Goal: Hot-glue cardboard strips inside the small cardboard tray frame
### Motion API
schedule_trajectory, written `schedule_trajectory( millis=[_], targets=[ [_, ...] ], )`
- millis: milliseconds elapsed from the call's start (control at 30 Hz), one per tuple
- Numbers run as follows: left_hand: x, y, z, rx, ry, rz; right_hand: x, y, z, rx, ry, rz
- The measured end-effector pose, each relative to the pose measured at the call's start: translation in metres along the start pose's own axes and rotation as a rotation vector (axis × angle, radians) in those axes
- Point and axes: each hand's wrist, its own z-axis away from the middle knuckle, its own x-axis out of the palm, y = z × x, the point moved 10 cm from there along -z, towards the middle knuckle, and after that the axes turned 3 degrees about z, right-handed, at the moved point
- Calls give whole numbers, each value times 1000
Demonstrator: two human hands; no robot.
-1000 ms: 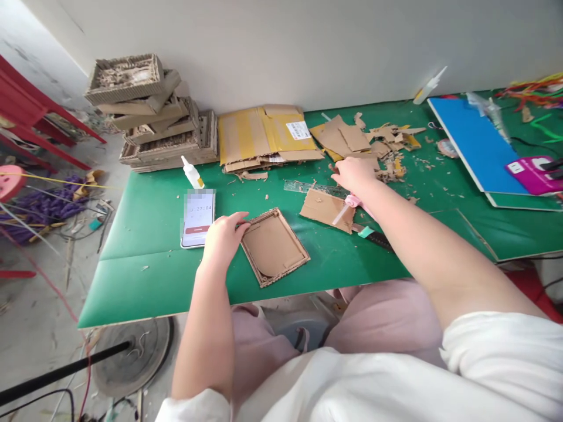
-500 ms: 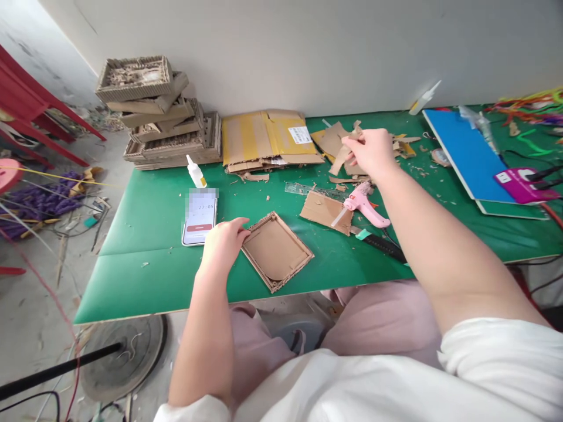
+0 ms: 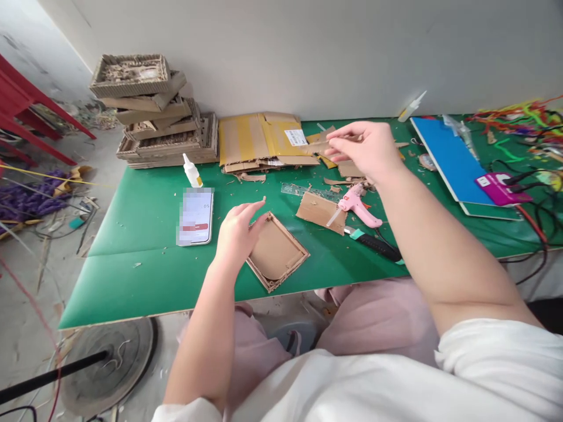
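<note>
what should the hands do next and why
Probably bring the right hand over to the shallow cardboard tray: it pinches what looks like a thin cardboard strip away from the tray, while the left hand, open at the tray's edge, seems placed to steady it.

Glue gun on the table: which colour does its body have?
The glue gun is pink; best in the head view.

a shallow brown cardboard tray, its low rim ridged, lies flat and askew on the green counter near the front edge, its left side partly hidden by the left hand. a thin brown strip, blurred, is pinched aloft in the right hand.
</note>
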Motion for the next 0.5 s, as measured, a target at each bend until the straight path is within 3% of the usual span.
schedule_trajectory(
  millis=[67,200,333,500],
  targets=[
    [-2,-2,-1,-9,0,-31,-13,10,-12,-14,-14,115],
    [-4,-3,-2,-5,-17,-69,-11,52,-20,21,-300,500],
    [-1,-6,-4,-4,-37,-100,-27,93,-25,112,-252,775],
    [4,-6,-8,15,-46,-125,13,129,-25,143,-468,826]
  ],
)
